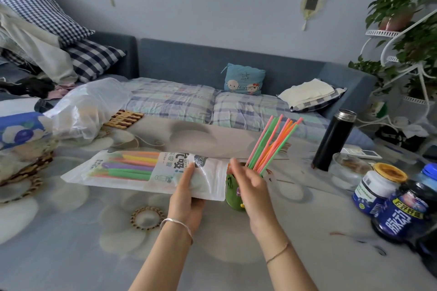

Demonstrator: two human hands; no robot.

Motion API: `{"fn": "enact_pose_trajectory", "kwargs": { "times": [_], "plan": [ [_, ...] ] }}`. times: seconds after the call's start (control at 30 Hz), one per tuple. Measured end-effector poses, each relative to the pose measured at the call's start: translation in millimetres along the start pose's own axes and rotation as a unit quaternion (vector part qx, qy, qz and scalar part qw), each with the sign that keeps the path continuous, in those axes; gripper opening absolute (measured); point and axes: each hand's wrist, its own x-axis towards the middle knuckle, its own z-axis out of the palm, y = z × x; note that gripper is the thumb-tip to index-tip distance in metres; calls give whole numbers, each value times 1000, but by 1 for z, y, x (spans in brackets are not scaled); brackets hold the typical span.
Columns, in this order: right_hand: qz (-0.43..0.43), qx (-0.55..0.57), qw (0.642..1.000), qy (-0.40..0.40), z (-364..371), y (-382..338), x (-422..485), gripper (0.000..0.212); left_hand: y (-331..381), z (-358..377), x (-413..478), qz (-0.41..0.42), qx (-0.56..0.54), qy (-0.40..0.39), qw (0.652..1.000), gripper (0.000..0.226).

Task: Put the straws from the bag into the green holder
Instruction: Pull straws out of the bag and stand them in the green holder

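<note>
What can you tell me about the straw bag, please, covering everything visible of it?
The straw bag is a long, flat plastic pouch, white with printed lettering and a clear window showing yellow, purple, green and orange straws inside. It lies nearly level over the table, its right end overlapping the green holder. The left hand grips it near that end, thumb on top.

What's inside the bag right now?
Straws in yellow, purple, green and orange show through the clear end of the bag. The printed white part and the left hand hide the rest, so no count.
</note>
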Motion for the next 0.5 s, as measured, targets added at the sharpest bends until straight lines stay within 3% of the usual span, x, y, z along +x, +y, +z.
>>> {"fn": "enact_pose_trajectory", "kwargs": {
  "times": [0.1,0.27,0.43,0.5],
  "plan": [
    [15,7,1000,-21,9,4,-6,16,1,-2,-1,-15,13,-40,999,31],
    [39,108,991,-71,3,4,-8,5,8,-4,0,-8,-69,-63,996,49],
    [-63,-8,994,-85,4,4,-9,10,11,-6,-2,-36,-74,-60,995,63],
    [-108,-54,987,-107,2,4,-9,13,11,-6,-3,-42,-55,-54,996,55]
  ]
}}
